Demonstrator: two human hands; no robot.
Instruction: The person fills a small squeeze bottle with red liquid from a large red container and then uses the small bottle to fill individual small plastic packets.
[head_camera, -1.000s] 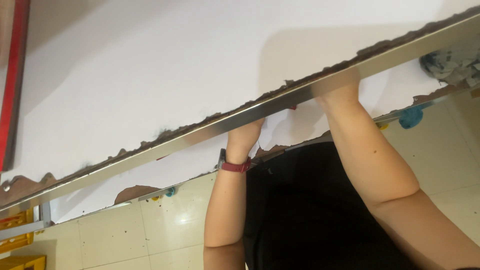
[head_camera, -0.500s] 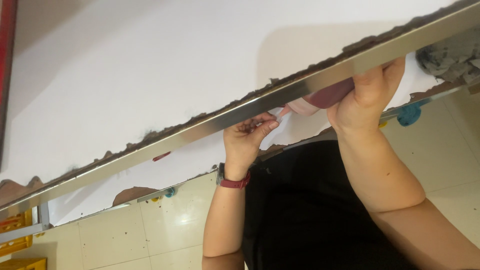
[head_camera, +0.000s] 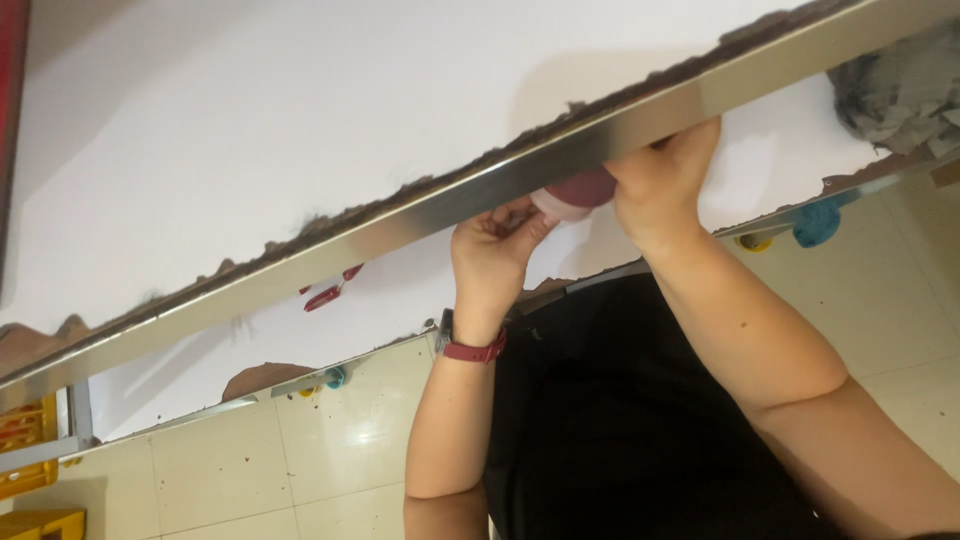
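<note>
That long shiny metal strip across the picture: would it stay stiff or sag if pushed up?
The metal strip probably stays fairly stiff: it runs straight across the whole view. Its polished face looks smooth, so likely slippery. The right hand and left hand sit close together beneath it; its far ends might flex.

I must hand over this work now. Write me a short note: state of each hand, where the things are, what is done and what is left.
Left hand: under the metal edge strip, fingertips touching the small dark red and white object; a red watch strap is on the wrist.
Right hand: gripping that object from the other side, pressed up against the strip.
Things: the strip runs along the white table top; a red clip lies on a lower white surface.
Done: both hands are on the object.
Left: it is not yet clear of the strip; what it is cannot be told.
</note>
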